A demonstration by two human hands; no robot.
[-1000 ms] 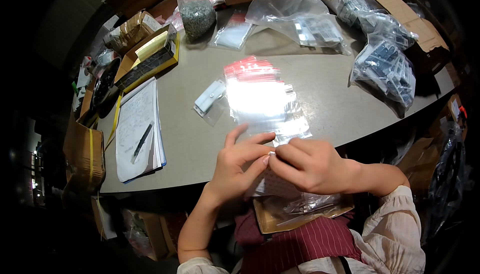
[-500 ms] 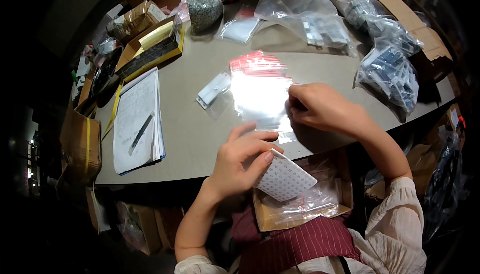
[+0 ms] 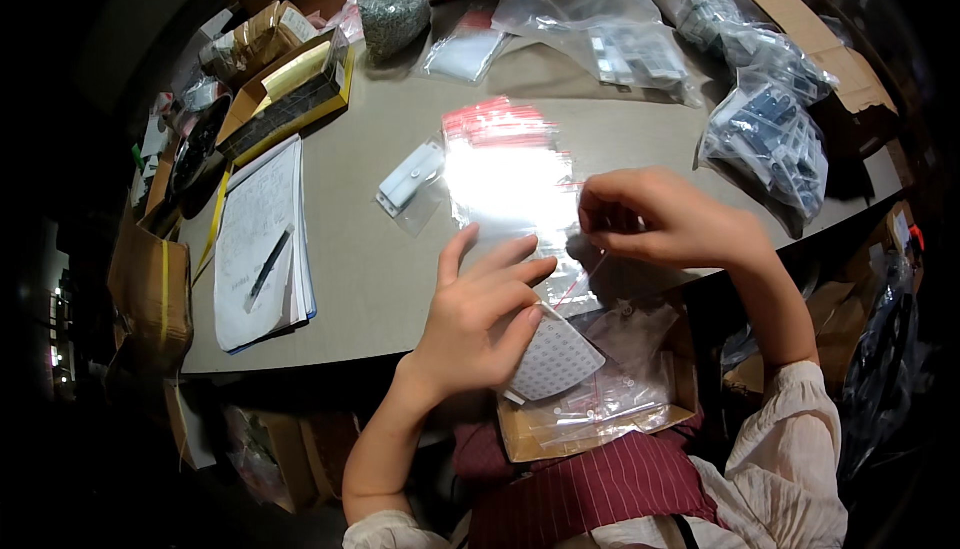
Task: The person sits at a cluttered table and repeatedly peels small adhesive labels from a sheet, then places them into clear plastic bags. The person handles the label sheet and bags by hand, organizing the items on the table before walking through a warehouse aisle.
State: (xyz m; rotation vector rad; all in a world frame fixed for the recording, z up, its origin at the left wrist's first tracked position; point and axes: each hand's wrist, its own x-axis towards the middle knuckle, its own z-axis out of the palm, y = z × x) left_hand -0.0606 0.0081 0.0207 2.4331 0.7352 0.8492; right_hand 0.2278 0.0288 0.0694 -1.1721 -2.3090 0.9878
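Observation:
My left hand [image 3: 480, 314] pinches a white sheet with a small repeated print [image 3: 560, 354] between thumb and fingers; its other fingers are spread over the near end of a fanned stack of clear zip bags [image 3: 500, 184] with red strips. Curled at the stack's right side, my right hand [image 3: 665, 214] has its fingertips closed on a clear zip bag [image 3: 580, 287], whose red line slants below them. The grip itself is partly hidden. Left of the stack lies a white plastic piece in a clear bag [image 3: 410, 179].
An open carton [image 3: 515, 439] with clear bags sits at my lap, below the table edge. A notebook [image 3: 250, 249] with a pen [image 3: 268, 271] lies at left, near a black-and-yellow box [image 3: 290, 114]. Filled plastic bags [image 3: 765, 144] stand at right; a bag of small metal parts [image 3: 392, 19] is at the back.
A clear bag with a red line now shows below my right hand, in front of the stack's near end. The white sheet has tilted lower in my left hand. The whole view has shifted slightly.

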